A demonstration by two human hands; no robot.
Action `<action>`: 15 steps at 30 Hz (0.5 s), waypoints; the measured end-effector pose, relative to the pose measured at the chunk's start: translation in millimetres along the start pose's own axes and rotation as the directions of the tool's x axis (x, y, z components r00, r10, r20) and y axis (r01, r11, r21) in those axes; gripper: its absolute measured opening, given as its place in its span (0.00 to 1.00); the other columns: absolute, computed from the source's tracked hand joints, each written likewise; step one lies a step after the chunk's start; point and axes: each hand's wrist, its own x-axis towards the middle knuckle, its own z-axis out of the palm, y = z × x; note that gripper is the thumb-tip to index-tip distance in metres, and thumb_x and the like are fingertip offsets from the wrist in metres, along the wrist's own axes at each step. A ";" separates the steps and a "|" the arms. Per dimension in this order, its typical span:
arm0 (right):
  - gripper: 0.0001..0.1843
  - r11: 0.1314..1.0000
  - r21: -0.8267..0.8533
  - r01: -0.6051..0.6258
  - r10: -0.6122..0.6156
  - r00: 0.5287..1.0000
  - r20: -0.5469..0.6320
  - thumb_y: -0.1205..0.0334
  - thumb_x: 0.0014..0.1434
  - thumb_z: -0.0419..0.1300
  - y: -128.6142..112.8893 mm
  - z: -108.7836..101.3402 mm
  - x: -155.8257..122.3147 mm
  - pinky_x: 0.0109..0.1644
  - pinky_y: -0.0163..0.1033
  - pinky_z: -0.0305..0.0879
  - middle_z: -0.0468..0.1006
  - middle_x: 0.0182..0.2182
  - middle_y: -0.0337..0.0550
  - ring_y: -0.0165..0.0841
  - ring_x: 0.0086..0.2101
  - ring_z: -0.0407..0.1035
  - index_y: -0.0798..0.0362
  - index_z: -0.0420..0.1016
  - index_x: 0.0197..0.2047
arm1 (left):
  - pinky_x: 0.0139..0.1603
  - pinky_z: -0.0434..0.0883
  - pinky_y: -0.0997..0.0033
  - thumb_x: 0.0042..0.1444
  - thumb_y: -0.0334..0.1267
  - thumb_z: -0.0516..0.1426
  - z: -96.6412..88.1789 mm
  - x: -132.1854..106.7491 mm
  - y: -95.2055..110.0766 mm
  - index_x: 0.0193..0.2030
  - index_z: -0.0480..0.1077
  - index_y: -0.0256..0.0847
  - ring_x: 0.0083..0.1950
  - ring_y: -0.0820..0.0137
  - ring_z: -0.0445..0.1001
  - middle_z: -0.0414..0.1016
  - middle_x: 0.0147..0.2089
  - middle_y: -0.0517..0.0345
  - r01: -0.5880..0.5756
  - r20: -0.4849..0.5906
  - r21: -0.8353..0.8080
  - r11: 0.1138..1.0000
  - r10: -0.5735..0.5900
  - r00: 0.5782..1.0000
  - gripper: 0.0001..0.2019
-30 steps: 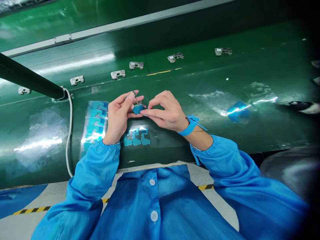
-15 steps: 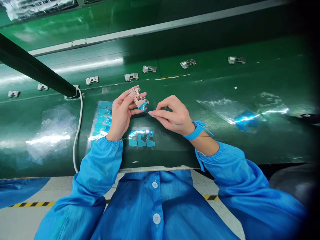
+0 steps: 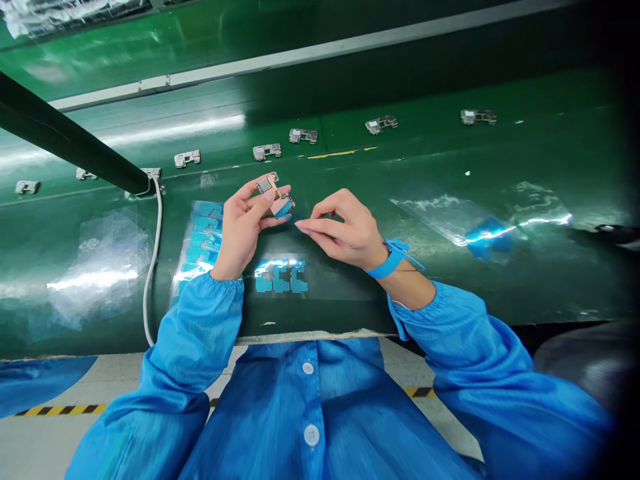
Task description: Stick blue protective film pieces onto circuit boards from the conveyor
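presently left hand [image 3: 243, 227] pinches metal bracket [image 3: 267, 185]; right hand [image 3: 345, 227] open, empty, just beside; green conveyor belt [image 3: 425, 160], brackets [image 3: 303, 136] at twelve o'clock, taped floor [image 3: 50, 440] at six.

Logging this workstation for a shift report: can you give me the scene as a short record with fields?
Left hand: holds a small metal part with a blue pad on it
Right hand: nothing visible in it; fingers near the part, apart from it
Right wrist: blue strap
Below hands: blue pads
Left of hands: strip of blue pads
Beyond hands: row of metal parts on a green belt
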 end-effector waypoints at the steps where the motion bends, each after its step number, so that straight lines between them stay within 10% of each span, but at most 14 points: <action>1: 0.12 1.000 -0.004 -0.007 0.007 1.000 0.003 0.68 0.72 0.69 0.2 0.1 -0.1 0.38 0.45 0.67 0.80 0.39 0.42 0.36 0.38 0.71 0.43 0.83 0.55 | 0.44 0.89 0.67 0.67 0.40 0.69 -0.7 0.5 0.5 0.59 0.77 0.42 0.49 0.62 0.90 0.90 0.56 0.51 -0.004 -0.013 -0.011 1.000 0.004 1.000 0.16; 15: 0.11 0.998 -0.059 -0.002 0.002 1.000 -0.001 0.68 0.72 0.68 -0.2 -1.2 2.6 0.38 0.44 0.69 0.80 0.37 0.41 0.34 0.36 0.71 0.43 0.83 0.53 | 0.47 0.88 0.68 0.66 0.43 0.70 -14.0 10.0 1.2 0.59 0.75 0.44 0.47 0.64 0.91 0.89 0.58 0.52 -0.115 -0.129 -0.003 0.993 0.114 0.985 0.18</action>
